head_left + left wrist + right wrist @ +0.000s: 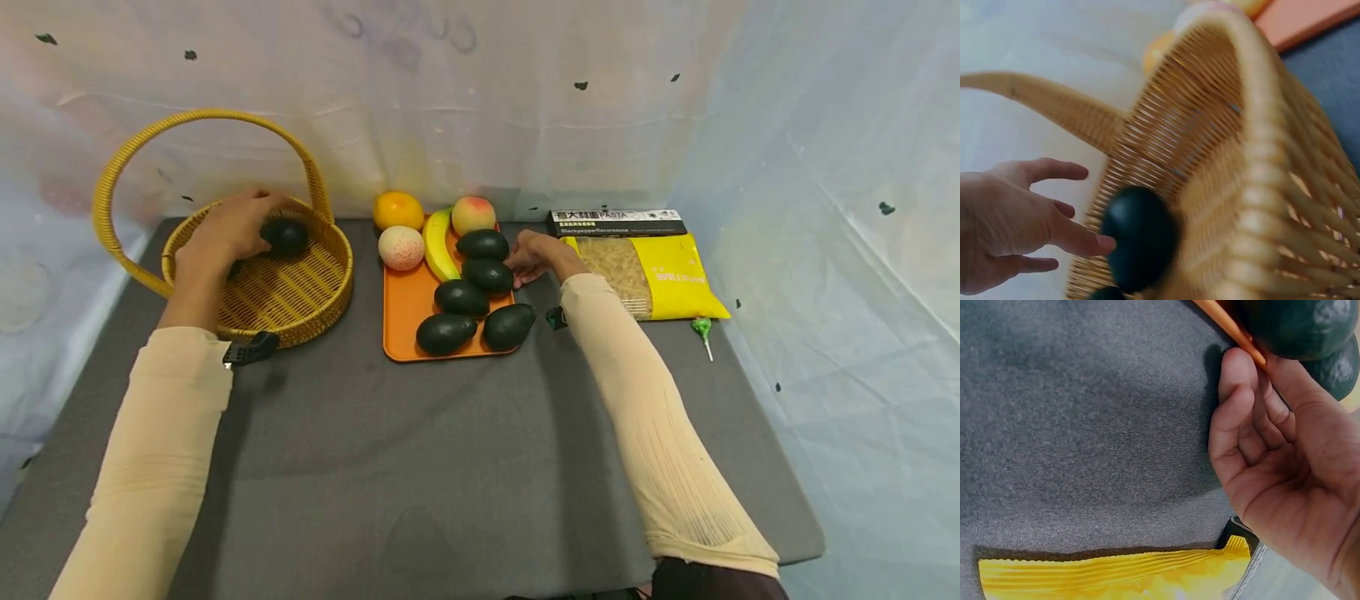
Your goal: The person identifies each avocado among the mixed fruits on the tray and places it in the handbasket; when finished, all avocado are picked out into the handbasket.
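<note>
Over the yellow wicker basket [343, 292], my left hand [236, 225] reaches in from the left, its fingers spread. In the left wrist view the tip of its thumb is at a dark green avocado [1138, 237] inside the basket; part of a second dark one [1107, 294] shows below. My right hand [542, 255] pinches the right rim of the orange tray [403, 312] between thumb and fingers. On the tray lie several avocados [446, 333], a banana [438, 243] and a peach [473, 215]. One avocado [508, 326] overhangs the tray's right edge.
An orange fruit [397, 210] and a pale speckled fruit [401, 248] sit at the tray's back left corner. To the right are a black pasta box [618, 222], a yellow pasta bag [678, 275] and a green lollipop [702, 327]. The basket's tall handle [217, 114] arches above it.
</note>
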Demonstrator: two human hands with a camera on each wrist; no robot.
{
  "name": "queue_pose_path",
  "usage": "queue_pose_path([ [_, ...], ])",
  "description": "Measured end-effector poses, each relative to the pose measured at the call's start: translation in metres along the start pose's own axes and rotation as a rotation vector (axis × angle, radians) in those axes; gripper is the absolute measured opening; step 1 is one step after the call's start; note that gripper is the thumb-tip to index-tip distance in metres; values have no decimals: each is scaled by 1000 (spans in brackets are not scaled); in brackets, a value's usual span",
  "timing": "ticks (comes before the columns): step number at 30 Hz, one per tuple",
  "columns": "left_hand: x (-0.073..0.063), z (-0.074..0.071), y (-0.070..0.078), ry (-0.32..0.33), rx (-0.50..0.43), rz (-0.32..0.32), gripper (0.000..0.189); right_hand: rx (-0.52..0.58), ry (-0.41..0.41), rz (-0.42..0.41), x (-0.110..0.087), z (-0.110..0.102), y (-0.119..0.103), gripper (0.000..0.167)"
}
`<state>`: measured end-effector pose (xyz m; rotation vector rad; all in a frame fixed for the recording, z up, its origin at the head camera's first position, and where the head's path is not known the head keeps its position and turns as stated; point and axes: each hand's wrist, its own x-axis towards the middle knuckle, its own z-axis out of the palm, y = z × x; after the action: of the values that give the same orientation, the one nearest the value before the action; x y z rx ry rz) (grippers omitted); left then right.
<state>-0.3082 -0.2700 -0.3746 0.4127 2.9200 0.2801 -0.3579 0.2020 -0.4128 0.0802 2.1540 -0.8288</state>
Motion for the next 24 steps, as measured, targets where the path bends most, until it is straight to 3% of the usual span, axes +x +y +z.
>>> queue_pose_path([
  [2,-6,-7,7,13,14,7,83,-5,-10,1,2,-1,1,18],
  [7,-20,-23,35,106,32,98,76,-41,-24,12,-3,-3,-1,21],
  [13,-46,-39,84,180,-32,149,66,-51,-37,4,1,-3,-2,19],
  [17,-59,-40,112,271,-84,240,61,-74,-42,-33,14,-7,5,21],
  [24,-63,-35,140,403,-112,419,53,-80,-39,-85,24,-11,17,22],
])
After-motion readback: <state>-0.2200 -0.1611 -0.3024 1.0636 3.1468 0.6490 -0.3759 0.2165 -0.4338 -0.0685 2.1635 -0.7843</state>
